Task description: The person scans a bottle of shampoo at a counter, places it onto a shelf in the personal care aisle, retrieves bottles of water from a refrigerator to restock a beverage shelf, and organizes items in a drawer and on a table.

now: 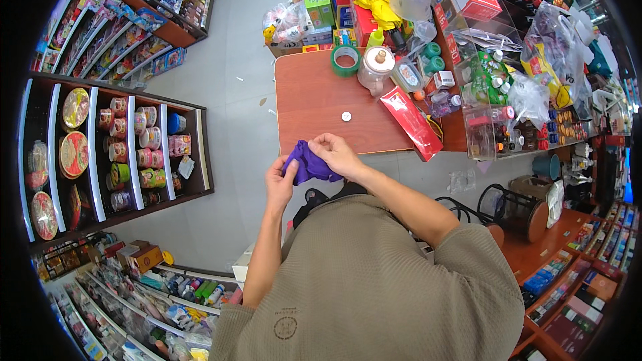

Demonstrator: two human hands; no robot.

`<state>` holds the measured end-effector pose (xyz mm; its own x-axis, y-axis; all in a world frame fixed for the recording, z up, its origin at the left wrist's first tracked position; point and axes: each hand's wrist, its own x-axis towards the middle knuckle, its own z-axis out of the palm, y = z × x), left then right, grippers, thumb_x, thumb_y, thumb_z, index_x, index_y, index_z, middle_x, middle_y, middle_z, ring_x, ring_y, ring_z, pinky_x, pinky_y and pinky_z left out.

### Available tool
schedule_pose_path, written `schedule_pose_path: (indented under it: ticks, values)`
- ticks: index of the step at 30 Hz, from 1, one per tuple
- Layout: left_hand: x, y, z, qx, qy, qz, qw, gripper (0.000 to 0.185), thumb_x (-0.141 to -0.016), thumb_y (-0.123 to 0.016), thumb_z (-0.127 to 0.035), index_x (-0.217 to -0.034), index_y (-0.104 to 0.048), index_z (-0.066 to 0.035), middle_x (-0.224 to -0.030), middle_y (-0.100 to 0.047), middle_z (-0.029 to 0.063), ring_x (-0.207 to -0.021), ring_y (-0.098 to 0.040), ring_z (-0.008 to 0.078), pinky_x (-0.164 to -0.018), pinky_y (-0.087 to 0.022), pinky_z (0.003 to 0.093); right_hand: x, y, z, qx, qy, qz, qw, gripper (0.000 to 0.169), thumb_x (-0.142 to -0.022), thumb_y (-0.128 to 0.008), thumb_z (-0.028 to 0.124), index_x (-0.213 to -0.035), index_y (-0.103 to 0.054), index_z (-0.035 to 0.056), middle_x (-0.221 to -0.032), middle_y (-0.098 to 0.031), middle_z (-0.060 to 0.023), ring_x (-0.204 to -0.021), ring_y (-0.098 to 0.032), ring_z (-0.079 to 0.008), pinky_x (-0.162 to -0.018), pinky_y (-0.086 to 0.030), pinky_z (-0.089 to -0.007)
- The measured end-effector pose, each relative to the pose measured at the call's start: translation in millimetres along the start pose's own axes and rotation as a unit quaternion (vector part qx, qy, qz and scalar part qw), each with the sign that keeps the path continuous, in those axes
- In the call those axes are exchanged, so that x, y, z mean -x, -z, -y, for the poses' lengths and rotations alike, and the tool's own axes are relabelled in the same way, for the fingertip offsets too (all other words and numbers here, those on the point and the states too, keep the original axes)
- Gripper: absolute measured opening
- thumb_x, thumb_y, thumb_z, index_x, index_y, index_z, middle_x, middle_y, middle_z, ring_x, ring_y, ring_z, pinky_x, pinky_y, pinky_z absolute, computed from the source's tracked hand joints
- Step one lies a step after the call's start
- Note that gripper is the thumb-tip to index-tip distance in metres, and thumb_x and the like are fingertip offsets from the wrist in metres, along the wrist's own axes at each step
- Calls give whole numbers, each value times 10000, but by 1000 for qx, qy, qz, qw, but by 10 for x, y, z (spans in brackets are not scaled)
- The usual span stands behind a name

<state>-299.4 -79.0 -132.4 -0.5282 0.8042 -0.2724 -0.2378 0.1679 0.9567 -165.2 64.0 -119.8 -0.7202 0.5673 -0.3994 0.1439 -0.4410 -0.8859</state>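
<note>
A crumpled purple cloth (310, 164) is stretched between my two hands, just off the near edge of a reddish-brown wooden table (321, 90). My left hand (282, 179) pinches its left side, thumb on top. At the cloth's upper right, my right hand (337, 155) grips it between thumb and fingers. What the cloth is cannot be made out in its folds. On the table beyond lies a small round white cap or disc (346, 117). Further back are a roll of green tape (345, 60) and a lidded clear jug (376, 67).
A long red box (412, 123) overhangs the table's front right edge. Clear acrylic shelving (494, 130) with bottles and bags stands to the right. Stacked cartons (317, 0) and a yellow folded umbrella (375, 0) crowd the back. Store shelves (115, 150) line the left; stools (526, 215) stand right.
</note>
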Motion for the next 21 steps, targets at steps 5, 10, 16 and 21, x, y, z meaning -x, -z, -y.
schedule_pose_path:
  ticks: [5, 10, 16, 21]
  values:
    - [-130, -142, 6, -48, -39, -68, 996, 295, -1047, -498, -222, -1002, -677, 8, -873, -659, -18, -782, -562, 46, -727, -471, 226, 151, 269, 95, 286, 62, 162, 942, 283, -886, -718, 208, -1057, -671, -11, -848, -689, -21, -736, -603, -98, -690, -507, -307]
    - [-254, -262, -82, 130, -28, -89, 987, 330, -1068, -444, -255, -1049, -677, -21, -907, -674, -14, -784, -560, 53, -707, -453, 238, 25, 463, 174, 124, -47, 165, 977, 309, -929, -674, 237, -1129, -693, 3, -863, -668, 34, -760, -572, -67, -695, -480, -266]
    - [-113, -217, -436, 357, 69, -87, 928, 417, -1059, -449, -346, -1303, -570, -30, -1164, -664, 40, -1026, -622, 118, -901, -495, 287, -260, 305, 345, 6, -102, 247, 964, 343, -990, -603, 232, -1229, -614, -14, -1061, -667, -12, -926, -594, -82, -858, -474, -253]
    - [228, 52, -528, 163, 60, -149, 973, 570, -893, -720, -354, -1330, -534, -39, -1159, -652, 58, -1053, -614, 154, -965, -473, 312, -306, -219, 604, 174, 2, 324, 930, 368, -888, -735, 194, -1164, -602, -11, -1034, -662, -36, -921, -609, -104, -823, -509, -285]
